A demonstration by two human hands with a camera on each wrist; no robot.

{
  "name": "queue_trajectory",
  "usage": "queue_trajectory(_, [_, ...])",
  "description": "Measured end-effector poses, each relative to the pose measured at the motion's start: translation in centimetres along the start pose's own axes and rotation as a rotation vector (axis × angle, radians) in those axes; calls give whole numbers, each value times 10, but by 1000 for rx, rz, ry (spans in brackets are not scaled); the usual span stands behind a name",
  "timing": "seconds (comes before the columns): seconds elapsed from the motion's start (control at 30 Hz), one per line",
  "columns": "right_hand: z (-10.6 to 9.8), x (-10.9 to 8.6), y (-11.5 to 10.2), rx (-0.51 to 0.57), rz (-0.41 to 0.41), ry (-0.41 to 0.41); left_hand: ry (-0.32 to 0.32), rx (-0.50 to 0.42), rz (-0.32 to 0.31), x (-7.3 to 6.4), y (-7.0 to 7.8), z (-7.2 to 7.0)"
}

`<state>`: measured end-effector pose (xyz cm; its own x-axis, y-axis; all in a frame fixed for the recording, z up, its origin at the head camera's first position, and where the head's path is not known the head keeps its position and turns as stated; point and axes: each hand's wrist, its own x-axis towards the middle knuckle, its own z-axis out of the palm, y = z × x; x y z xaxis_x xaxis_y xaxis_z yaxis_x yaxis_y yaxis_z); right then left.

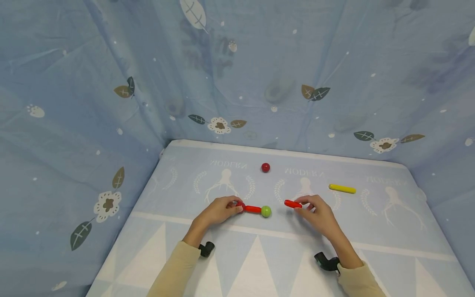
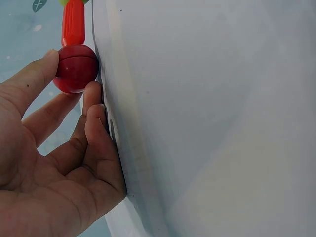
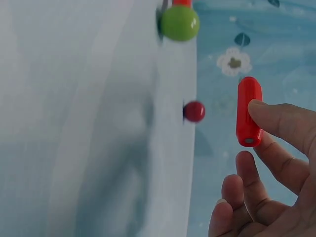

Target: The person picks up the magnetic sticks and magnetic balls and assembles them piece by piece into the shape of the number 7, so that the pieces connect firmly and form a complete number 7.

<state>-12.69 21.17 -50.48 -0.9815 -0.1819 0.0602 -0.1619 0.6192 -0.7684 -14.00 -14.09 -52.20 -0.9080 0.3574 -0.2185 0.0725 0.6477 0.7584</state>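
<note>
My left hand (image 1: 219,210) pinches a dark red ball (image 2: 76,69) between thumb and fingers. A red rod (image 1: 253,209) extends from that ball to a green ball (image 1: 266,211), the three joined in a row along the table. To the right, my right hand (image 1: 316,213) holds a second red rod (image 3: 249,112) by thumb and index finger, its left end pointing toward the green ball with a gap between them. A greyish round spot shows on the rod's near end in the right wrist view.
A loose red ball (image 1: 265,167) lies farther back on the patterned table cover (image 1: 237,235). Right of my right hand is a yellow rod (image 1: 342,189). Blue printed fabric (image 1: 259,74) hangs behind the table and along its sides.
</note>
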Motion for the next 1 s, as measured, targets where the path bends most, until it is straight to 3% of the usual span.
queue_trajectory(0.3, [37, -14, -29, 78, -151, -75, 3, -1, 9, 0, 0, -1])
queue_trajectory(0.6, [83, -23, -42, 118, -265, -231, 4, 15, 9, 0, 1, 0])
queue_trajectory(0.87, [105, -24, -45, 85, -246, -375, -4, 26, 22, 1, 1, 1])
queue_trajectory(1.0, [112, -23, -45, 67, -254, -390, 4, 25, 18, 0, 1, 0])
